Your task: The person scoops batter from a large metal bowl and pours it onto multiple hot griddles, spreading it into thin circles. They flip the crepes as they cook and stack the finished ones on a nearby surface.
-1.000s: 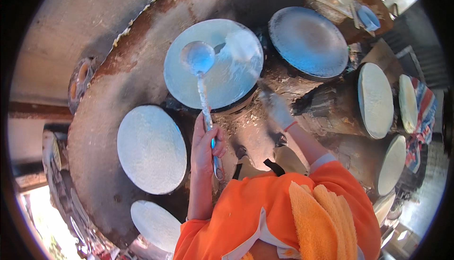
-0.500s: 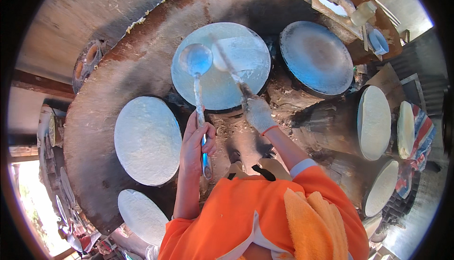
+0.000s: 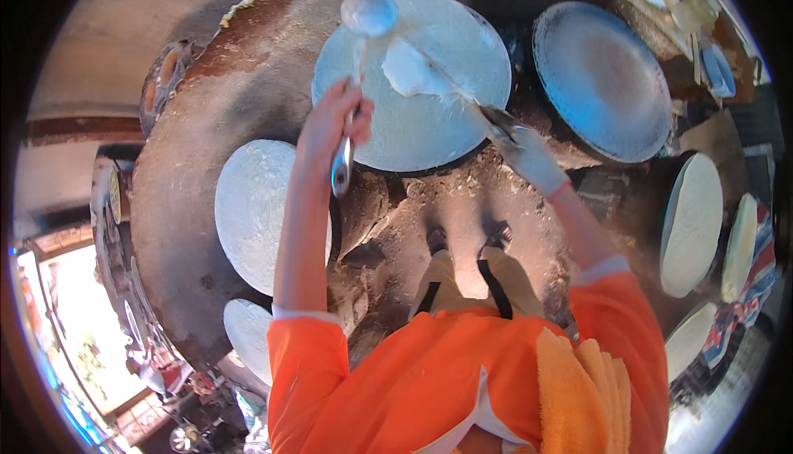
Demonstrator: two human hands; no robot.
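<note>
My left hand [image 3: 337,117] is closed round the handle of a long metal ladle [image 3: 369,14], whose bowl hangs over the far left edge of a round griddle [image 3: 405,140]. Pale batter [image 3: 406,67] coats the griddle, with a thicker white patch near its middle. A light glove covers my right hand [image 3: 530,161], which grips the dark handle of a thin spreader [image 3: 496,120]. Its blurred blade reaches over the white patch; whether it touches the batter I cannot tell.
A bare round griddle [image 3: 603,82] sits to the right. Pale flat rounds lie at the left [image 3: 256,214], lower left [image 3: 248,338] and right [image 3: 694,227]. A blue cup [image 3: 717,70] and a cloudy jar [image 3: 694,12] stand at the far right, above a striped cloth [image 3: 764,256].
The ladle has moved forward from above the griddle to its far left edge. My right hand and the spreader have swung to the right, and the thick white patch looks smaller. The whole view has shifted.
</note>
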